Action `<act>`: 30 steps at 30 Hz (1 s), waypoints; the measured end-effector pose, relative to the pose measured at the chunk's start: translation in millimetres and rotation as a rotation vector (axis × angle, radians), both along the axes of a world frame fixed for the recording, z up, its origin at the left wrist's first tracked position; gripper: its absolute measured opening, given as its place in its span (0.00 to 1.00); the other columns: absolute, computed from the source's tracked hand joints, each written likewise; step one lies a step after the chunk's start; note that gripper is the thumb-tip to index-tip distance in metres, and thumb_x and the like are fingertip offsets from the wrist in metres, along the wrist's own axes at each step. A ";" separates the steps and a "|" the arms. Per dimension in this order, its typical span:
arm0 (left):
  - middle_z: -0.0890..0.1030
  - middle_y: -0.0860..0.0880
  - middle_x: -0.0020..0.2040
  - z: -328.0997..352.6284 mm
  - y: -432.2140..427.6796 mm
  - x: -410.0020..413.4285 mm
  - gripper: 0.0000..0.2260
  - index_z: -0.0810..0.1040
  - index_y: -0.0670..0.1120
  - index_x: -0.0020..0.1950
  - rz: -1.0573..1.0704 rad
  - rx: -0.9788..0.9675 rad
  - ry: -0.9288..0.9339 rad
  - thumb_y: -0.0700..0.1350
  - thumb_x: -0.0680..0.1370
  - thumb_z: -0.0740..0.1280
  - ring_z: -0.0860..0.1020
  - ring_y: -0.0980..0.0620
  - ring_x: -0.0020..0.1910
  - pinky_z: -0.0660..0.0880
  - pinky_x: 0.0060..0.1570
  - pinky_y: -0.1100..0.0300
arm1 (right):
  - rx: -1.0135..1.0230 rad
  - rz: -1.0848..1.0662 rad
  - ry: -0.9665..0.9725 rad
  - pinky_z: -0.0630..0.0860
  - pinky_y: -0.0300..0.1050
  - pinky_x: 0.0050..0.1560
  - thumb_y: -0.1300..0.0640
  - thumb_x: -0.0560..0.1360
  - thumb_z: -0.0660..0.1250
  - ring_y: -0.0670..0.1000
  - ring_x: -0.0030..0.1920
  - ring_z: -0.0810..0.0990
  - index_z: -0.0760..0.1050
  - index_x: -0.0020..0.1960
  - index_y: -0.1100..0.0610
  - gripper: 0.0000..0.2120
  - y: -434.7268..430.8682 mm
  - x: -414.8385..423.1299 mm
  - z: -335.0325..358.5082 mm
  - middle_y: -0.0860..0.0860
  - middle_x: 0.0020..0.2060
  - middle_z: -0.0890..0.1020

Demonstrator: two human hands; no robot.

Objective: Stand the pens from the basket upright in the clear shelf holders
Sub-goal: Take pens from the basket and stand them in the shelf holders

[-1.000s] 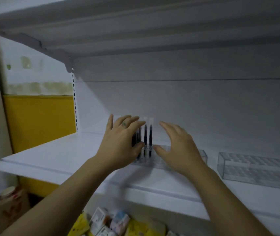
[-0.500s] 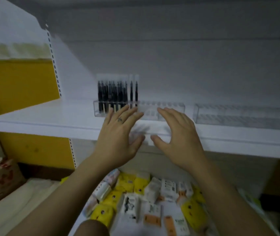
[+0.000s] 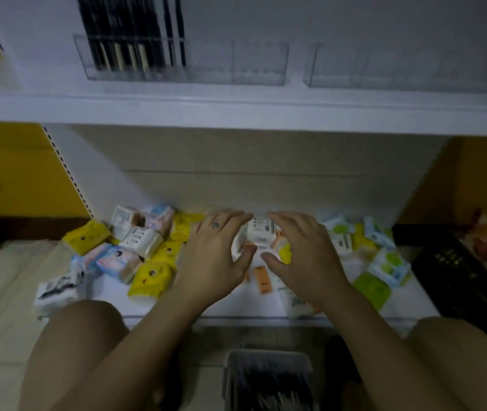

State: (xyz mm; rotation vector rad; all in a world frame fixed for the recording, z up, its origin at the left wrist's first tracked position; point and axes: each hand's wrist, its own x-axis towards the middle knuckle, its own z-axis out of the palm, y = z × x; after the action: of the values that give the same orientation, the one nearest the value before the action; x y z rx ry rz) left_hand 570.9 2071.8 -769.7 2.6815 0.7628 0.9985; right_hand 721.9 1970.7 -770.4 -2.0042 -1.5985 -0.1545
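Note:
Several black pens [image 3: 131,34] stand upright in the left end of a clear holder [image 3: 251,65] on the white upper shelf [image 3: 236,111]. A second clear holder [image 3: 399,68] stands to its right with nothing visible in it. A grey basket [image 3: 267,358] with dark pens [image 3: 268,390] sits on the floor between my knees. My left hand [image 3: 217,253] and my right hand [image 3: 304,256] hover side by side, fingers spread, holding nothing, in front of the lower shelf and well above the basket.
The lower shelf [image 3: 251,310] carries a scatter of small tissue packs [image 3: 147,250] in yellow, white, blue and green. A black crate [image 3: 467,280] stands at the right. Yellow wall panels [image 3: 14,173] flank the shelving.
The view has tilted down from the upper shelf to the lower shelf and basket. Both hands have dropped away from the clear holder, still holding nothing.

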 end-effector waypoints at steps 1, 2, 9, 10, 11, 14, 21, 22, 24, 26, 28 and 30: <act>0.79 0.48 0.61 -15.7 -2.6 4.9 0.20 0.77 0.47 0.63 0.002 -0.050 0.041 0.52 0.73 0.68 0.75 0.44 0.61 0.71 0.57 0.48 | -0.067 -0.015 0.022 0.56 0.41 0.68 0.46 0.74 0.69 0.51 0.69 0.66 0.66 0.73 0.51 0.30 -2.9 4.1 -15.9 0.48 0.69 0.70; 0.78 0.49 0.62 -31.6 -4.9 10.0 0.20 0.77 0.48 0.64 0.009 -0.099 0.093 0.52 0.74 0.68 0.74 0.45 0.62 0.69 0.58 0.50 | -0.132 -0.031 0.039 0.57 0.42 0.69 0.45 0.75 0.68 0.50 0.71 0.64 0.64 0.74 0.50 0.31 -5.6 7.8 -31.6 0.48 0.70 0.68; 0.73 0.50 0.68 -142.1 -21.3 31.8 0.25 0.69 0.53 0.71 0.058 -0.469 0.370 0.56 0.76 0.67 0.68 0.47 0.68 0.67 0.63 0.51 | -0.479 -0.101 0.204 0.64 0.49 0.66 0.44 0.75 0.68 0.54 0.70 0.66 0.61 0.75 0.50 0.33 -22.2 23.1 -130.2 0.50 0.71 0.67; 0.74 0.50 0.67 -156.9 -24.5 30.4 0.25 0.69 0.52 0.71 0.076 -0.520 0.395 0.56 0.75 0.68 0.69 0.46 0.67 0.68 0.62 0.51 | -0.522 -0.111 0.231 0.65 0.50 0.66 0.44 0.75 0.68 0.55 0.69 0.66 0.61 0.75 0.51 0.33 -23.9 23.6 -142.4 0.51 0.71 0.68; 0.75 0.49 0.67 -171.6 -27.9 27.6 0.25 0.70 0.52 0.71 0.090 -0.573 0.413 0.55 0.74 0.69 0.70 0.46 0.66 0.69 0.62 0.51 | -0.574 -0.116 0.256 0.66 0.51 0.66 0.44 0.74 0.68 0.56 0.69 0.67 0.61 0.75 0.51 0.33 -26.1 22.8 -154.6 0.52 0.70 0.68; 0.78 0.48 0.63 -214.7 -36.9 13.7 0.23 0.74 0.51 0.67 0.113 -0.761 0.433 0.51 0.73 0.71 0.75 0.46 0.62 0.73 0.58 0.55 | -0.697 -0.101 0.308 0.69 0.49 0.60 0.44 0.73 0.69 0.56 0.65 0.69 0.64 0.73 0.52 0.31 -31.3 18.3 -189.8 0.53 0.66 0.71; 0.79 0.45 0.59 -291.6 -54.8 -5.5 0.19 0.74 0.46 0.65 0.163 -1.147 0.660 0.50 0.75 0.68 0.77 0.49 0.53 0.73 0.48 0.60 | -1.042 -0.074 0.575 0.78 0.49 0.50 0.54 0.76 0.67 0.59 0.50 0.78 0.73 0.56 0.59 0.13 -47.5 22.9 -259.8 0.57 0.48 0.78; 0.79 0.44 0.58 -299.0 -57.3 -5.2 0.18 0.75 0.45 0.63 0.148 -1.155 0.700 0.49 0.76 0.68 0.77 0.50 0.50 0.72 0.46 0.60 | -1.110 -0.085 0.641 0.78 0.48 0.46 0.55 0.77 0.66 0.58 0.46 0.78 0.74 0.56 0.61 0.11 -50.5 24.3 -268.7 0.58 0.46 0.77; 0.79 0.44 0.57 -313.4 -61.7 -4.0 0.15 0.76 0.45 0.62 0.109 -1.166 0.762 0.47 0.77 0.67 0.74 0.52 0.46 0.70 0.43 0.62 | -1.241 -0.100 0.694 0.73 0.44 0.41 0.55 0.79 0.64 0.54 0.40 0.73 0.74 0.54 0.60 0.09 -53.7 24.1 -282.6 0.56 0.42 0.73; 0.80 0.45 0.56 -326.9 -65.9 -0.7 0.13 0.77 0.44 0.61 0.068 -1.188 0.804 0.46 0.78 0.65 0.73 0.52 0.46 0.70 0.43 0.62 | -1.281 -0.116 0.707 0.74 0.46 0.47 0.55 0.79 0.63 0.55 0.44 0.73 0.74 0.53 0.60 0.08 -53.6 21.1 -295.3 0.56 0.44 0.73; 0.80 0.45 0.54 -338.5 -71.1 3.9 0.10 0.79 0.43 0.57 0.037 -1.228 0.828 0.46 0.79 0.64 0.75 0.51 0.48 0.72 0.48 0.58 | -1.260 -0.160 0.693 0.77 0.51 0.52 0.55 0.79 0.63 0.58 0.46 0.75 0.74 0.47 0.60 0.08 -53.3 15.1 -307.8 0.56 0.42 0.74; 0.81 0.44 0.51 -348.6 -77.8 7.9 0.10 0.80 0.43 0.53 0.020 -1.286 0.838 0.47 0.78 0.64 0.78 0.48 0.51 0.75 0.55 0.53 | -1.245 -0.220 0.707 0.74 0.46 0.44 0.56 0.79 0.63 0.54 0.41 0.73 0.70 0.39 0.59 0.11 -55.9 8.2 -317.7 0.53 0.35 0.71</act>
State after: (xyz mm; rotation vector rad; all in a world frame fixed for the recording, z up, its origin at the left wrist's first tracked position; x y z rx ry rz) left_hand 578.8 1994.0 -1118.3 1.7530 1.0260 -0.6042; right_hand 730.1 1914.8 -1088.1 -2.5596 -1.0008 1.6321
